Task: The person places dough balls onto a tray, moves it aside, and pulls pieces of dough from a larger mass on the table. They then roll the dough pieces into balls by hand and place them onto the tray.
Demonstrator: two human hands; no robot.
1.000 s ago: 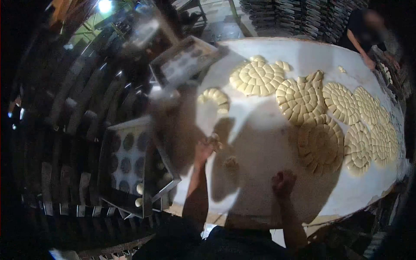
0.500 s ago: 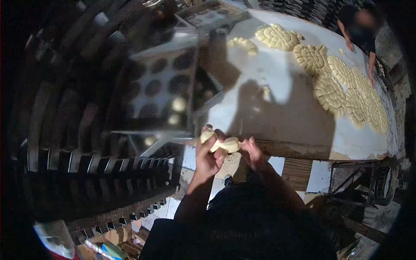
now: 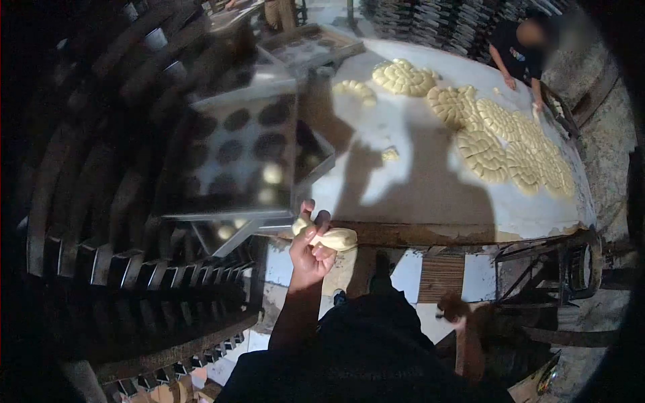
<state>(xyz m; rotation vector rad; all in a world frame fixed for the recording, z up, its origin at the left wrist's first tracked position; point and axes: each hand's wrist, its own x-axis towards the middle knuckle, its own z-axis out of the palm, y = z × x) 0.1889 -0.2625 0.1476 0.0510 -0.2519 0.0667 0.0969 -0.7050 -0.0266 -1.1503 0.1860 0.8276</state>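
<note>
Gripped in my left hand (image 3: 310,252) is a lump of pale dough (image 3: 338,239), with another pale end (image 3: 301,227) showing on the far side of the fingers. The hand hangs over the near edge of a pale-topped table (image 3: 416,195). My right hand (image 3: 455,310) is down at my right side in shadow, away from the dough. Its fingers are dark and blurred. Left of my left hand lies a tray with dark round hollows (image 3: 230,149); dough balls (image 3: 272,173) sit at its near right corner.
Large rounds of divided dough (image 3: 484,154) cover the table's right part, with a small dough piece (image 3: 390,154) nearer the middle. Another person (image 3: 516,57) leans over the far right edge. Further trays (image 3: 309,47) stand at the back left. Dark slatted racks (image 3: 107,265) line the left.
My right hand has let go of the dough and dropped down to the right. My left hand keeps hold of it. The view has shifted, sliding the table leftward.
</note>
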